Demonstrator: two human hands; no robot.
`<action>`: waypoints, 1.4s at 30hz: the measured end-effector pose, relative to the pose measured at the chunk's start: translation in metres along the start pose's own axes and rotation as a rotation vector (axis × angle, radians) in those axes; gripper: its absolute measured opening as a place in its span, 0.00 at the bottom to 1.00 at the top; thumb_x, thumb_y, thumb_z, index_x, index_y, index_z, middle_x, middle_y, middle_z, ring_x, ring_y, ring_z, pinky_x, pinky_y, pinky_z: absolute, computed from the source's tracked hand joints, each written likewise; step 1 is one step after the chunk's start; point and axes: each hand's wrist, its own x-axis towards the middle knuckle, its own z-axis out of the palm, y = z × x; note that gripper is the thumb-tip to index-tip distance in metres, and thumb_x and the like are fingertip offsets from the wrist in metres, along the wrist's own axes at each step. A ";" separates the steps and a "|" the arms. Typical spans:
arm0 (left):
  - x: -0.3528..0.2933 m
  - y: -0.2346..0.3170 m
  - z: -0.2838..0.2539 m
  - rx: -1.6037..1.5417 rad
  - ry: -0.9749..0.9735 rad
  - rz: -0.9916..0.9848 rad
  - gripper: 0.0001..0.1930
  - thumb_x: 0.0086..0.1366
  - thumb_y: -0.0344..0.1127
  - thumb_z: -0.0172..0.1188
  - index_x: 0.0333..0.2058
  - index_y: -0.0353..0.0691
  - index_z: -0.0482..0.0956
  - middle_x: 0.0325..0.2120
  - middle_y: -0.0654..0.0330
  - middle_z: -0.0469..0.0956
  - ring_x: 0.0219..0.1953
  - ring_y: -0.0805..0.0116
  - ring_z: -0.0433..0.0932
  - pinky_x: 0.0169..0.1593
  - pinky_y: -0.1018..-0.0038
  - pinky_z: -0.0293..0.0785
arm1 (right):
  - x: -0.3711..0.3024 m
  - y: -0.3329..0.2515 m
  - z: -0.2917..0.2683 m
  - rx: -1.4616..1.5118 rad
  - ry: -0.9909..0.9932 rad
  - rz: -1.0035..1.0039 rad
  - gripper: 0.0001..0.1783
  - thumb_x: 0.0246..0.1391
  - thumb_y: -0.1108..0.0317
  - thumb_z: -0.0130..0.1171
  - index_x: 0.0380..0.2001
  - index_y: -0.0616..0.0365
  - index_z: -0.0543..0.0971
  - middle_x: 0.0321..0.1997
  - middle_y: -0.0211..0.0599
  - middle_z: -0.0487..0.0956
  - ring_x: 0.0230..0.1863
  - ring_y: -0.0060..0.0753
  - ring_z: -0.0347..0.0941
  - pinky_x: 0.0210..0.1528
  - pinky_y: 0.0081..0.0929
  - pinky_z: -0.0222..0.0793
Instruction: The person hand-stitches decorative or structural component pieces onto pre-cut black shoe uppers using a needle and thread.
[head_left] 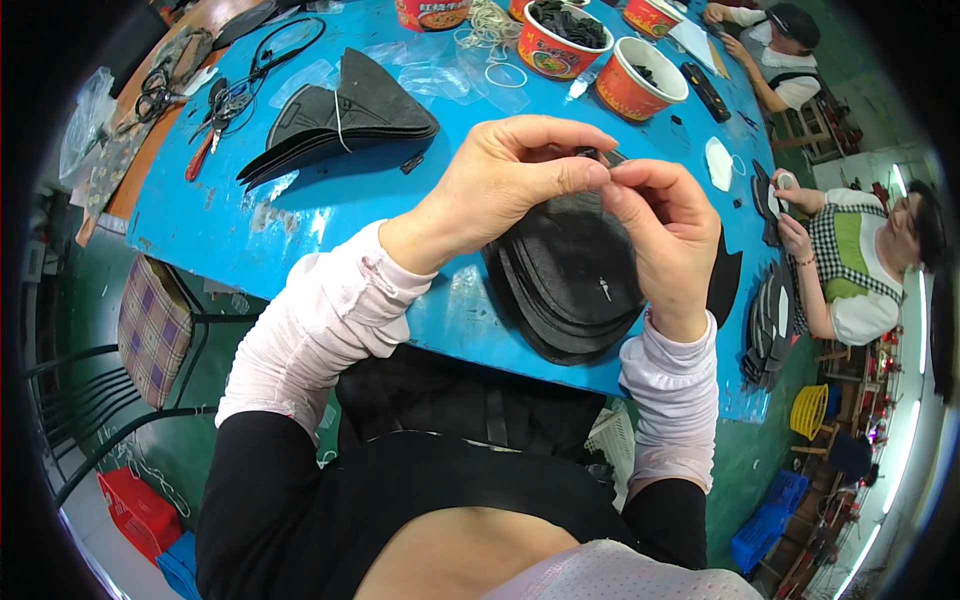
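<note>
My left hand point(480, 185) is closed in a pinch, with a small black piece point(588, 152) showing between its thumb and fingertips. Against it, fingertip to fingertip, my right hand point(672, 225) is pinched too. What the right fingers grip is too small and too covered to make out. Below both hands lies a stack of black rounded flat pieces point(560, 310), fanned slightly at its near edge, with a small pale mark on top. To the left rests a folded bundle of black pieces point(345, 115) with a pale band around it.
Paper tubs point(565, 45) of small black parts line the far side of the blue table point(230, 240). Red-handled cutters point(200, 150) lie at left. Two people work along the right side, near another black stack point(770, 325). A checked chair point(155, 330) stands at left.
</note>
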 end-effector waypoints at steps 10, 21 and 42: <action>0.001 -0.013 0.000 0.348 0.043 0.191 0.14 0.55 0.27 0.66 0.42 0.36 0.80 0.36 0.62 0.78 0.36 0.77 0.76 0.41 0.83 0.73 | -0.009 0.028 -0.002 0.244 -0.009 0.045 0.12 0.53 0.80 0.59 0.41 0.63 0.71 0.38 0.35 0.77 0.38 0.20 0.74 0.42 0.16 0.71; 0.001 -0.012 0.002 0.499 0.065 0.382 0.14 0.51 0.25 0.69 0.39 0.34 0.81 0.34 0.58 0.78 0.36 0.72 0.76 0.40 0.80 0.71 | -0.003 0.030 0.003 0.302 -0.030 0.073 0.13 0.54 0.79 0.59 0.41 0.61 0.70 0.38 0.32 0.76 0.38 0.16 0.72 0.40 0.13 0.69; -0.001 -0.013 0.008 0.652 0.057 0.518 0.14 0.47 0.24 0.70 0.36 0.36 0.82 0.31 0.58 0.80 0.33 0.68 0.78 0.35 0.76 0.74 | -0.011 0.033 -0.004 0.383 -0.046 0.062 0.12 0.53 0.82 0.58 0.40 0.63 0.70 0.38 0.37 0.77 0.39 0.22 0.75 0.43 0.18 0.73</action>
